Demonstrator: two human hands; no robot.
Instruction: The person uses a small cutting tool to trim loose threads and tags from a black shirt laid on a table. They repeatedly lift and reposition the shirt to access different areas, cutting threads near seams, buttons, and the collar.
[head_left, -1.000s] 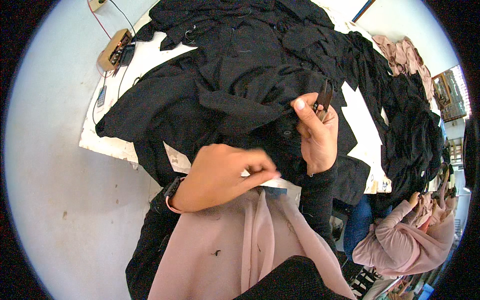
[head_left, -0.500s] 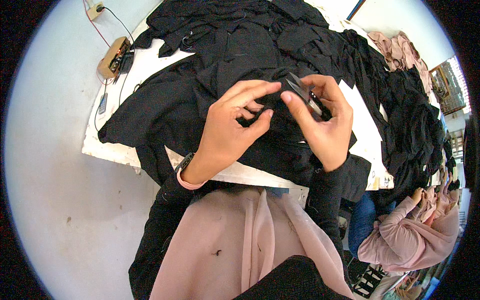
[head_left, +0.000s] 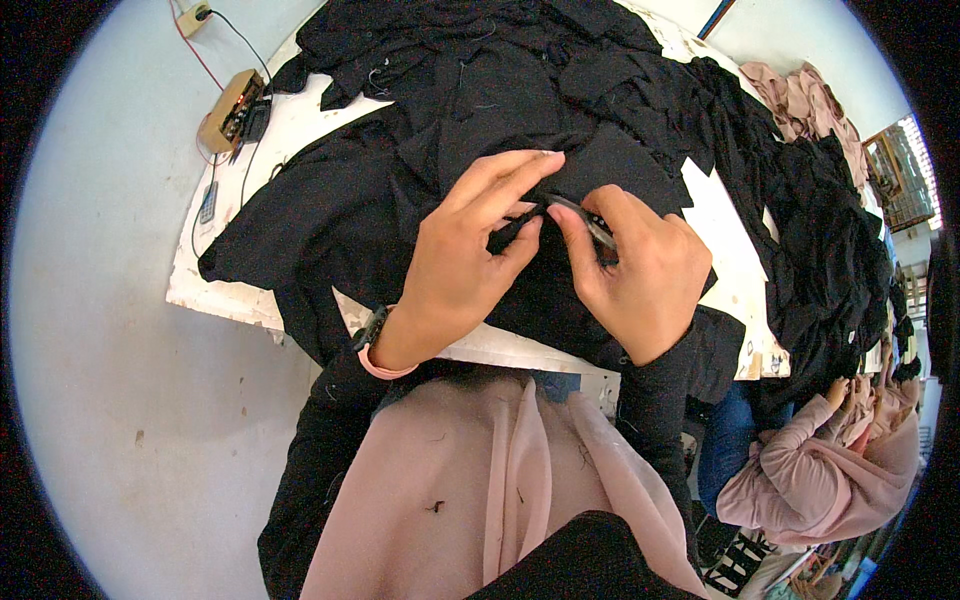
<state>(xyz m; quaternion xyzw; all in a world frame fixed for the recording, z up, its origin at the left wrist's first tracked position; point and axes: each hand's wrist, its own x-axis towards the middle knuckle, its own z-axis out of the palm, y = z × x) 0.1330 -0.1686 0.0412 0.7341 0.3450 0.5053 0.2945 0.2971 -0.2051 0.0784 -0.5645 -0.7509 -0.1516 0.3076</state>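
Black cloth (head_left: pixel 330 210) is spread over the near part of the table, in front of me. Between the thumb and fingers of my left hand (head_left: pixel 455 255) is a dark fold of this cloth, partly hidden by the fingers. My right hand (head_left: pixel 640 270) grips small metal thread snips (head_left: pixel 590 226). Their blades point left, toward the left hand's fingertips, at the pinched fold. Whether the blade tips touch the cloth cannot be made out.
More black cloth (head_left: pixel 480 60) is heaped at the back of the white table (head_left: pixel 230 297) and down its right side. A boxy device with cords (head_left: pixel 232 110) sits at the far left. Pink cloth (head_left: pixel 800 100) lies far right; a person in pink (head_left: pixel 800 475) works at lower right.
My right hand has turned and come down and left with the snips, bringing the blades close to the left hand's fingertips. My left hand stays nearly in place.
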